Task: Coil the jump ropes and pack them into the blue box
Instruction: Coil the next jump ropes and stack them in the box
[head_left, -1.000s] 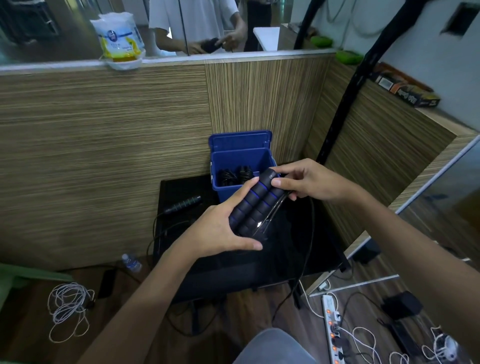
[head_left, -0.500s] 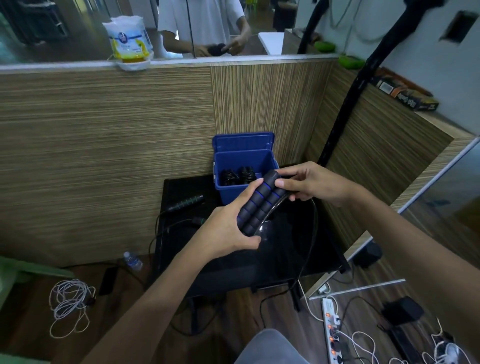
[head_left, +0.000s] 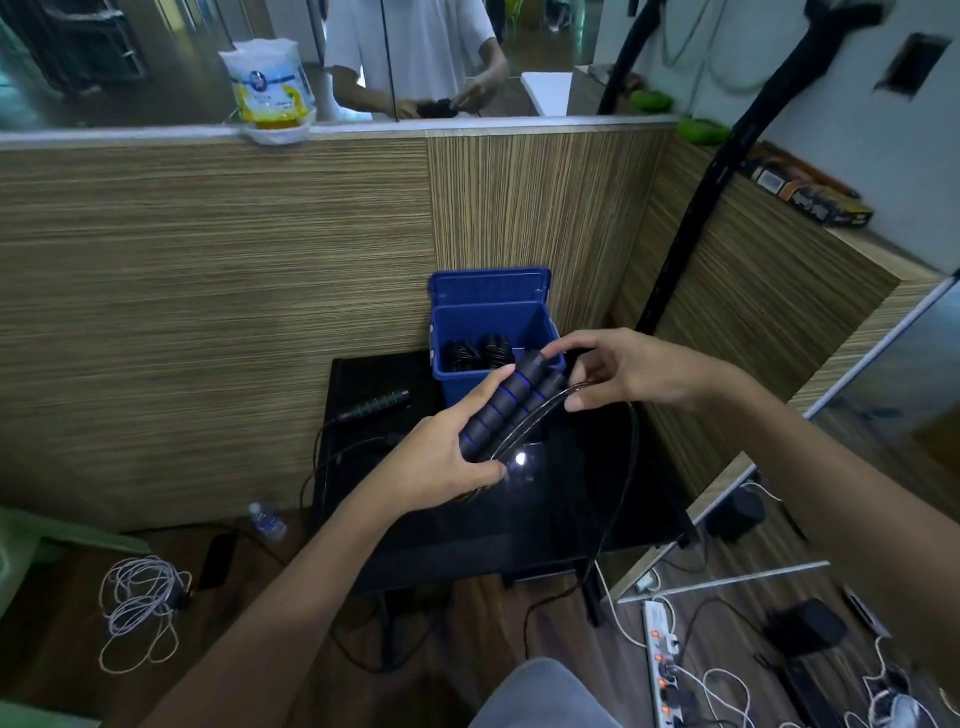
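Note:
My left hand (head_left: 441, 457) grips the two black handles with blue rings (head_left: 506, 402) of a jump rope, held side by side above the black table (head_left: 561, 509). My right hand (head_left: 628, 369) pinches the thin rope (head_left: 535, 418) beside the handles' upper ends. The rest of that rope (head_left: 621, 488) hangs in a loop over the table's front edge toward the floor. The blue box (head_left: 493, 322) stands open at the back of the table with coiled black ropes (head_left: 475, 353) inside. Another jump rope, with a green-ringed handle (head_left: 379, 402), lies on the table's left.
Wooden partition walls close in the table behind and to the right. On the floor lie a white cord bundle (head_left: 137, 597), a small water bottle (head_left: 267, 522), and a power strip (head_left: 662, 654) with cables. A tissue pack (head_left: 270, 93) sits on the ledge.
My right hand has moved from the handle tips down to the thin rope and now pinches it. The left hand keeps the handles, shifted slightly.

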